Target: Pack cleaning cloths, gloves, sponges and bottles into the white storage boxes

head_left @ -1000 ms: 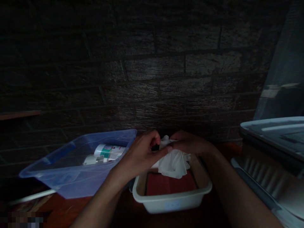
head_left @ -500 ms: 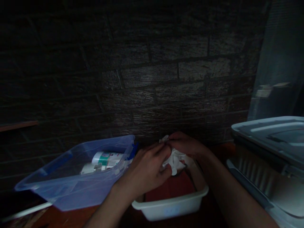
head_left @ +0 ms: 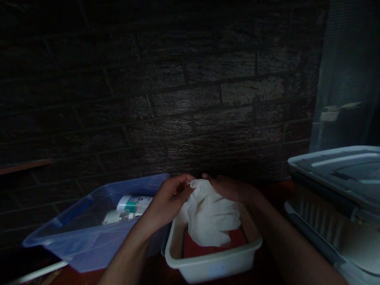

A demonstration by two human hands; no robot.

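A thin white glove (head_left: 212,213) hangs spread out above the white plastic basin (head_left: 213,261), its rolled cuff at the top and its fingers drooping toward the lower right. My left hand (head_left: 173,200) pinches the left side of the cuff between thumb and fingers. At the cuff's right side, my right hand (head_left: 230,188) is closed on the edge, with some of its fingers hidden behind the glove. Under the glove, something flat and dark red (head_left: 197,250) lies in the basin.
To the left stands a clear bluish plastic bin (head_left: 95,249) holding a white and green bottle (head_left: 133,205). A lidded storage box (head_left: 341,166) stands at the right. Behind everything rises a dark brick wall (head_left: 208,99).
The white glove was bunched up between my hands and now hangs open over the basin. My left hand has moved up and left, away from the basin's middle.
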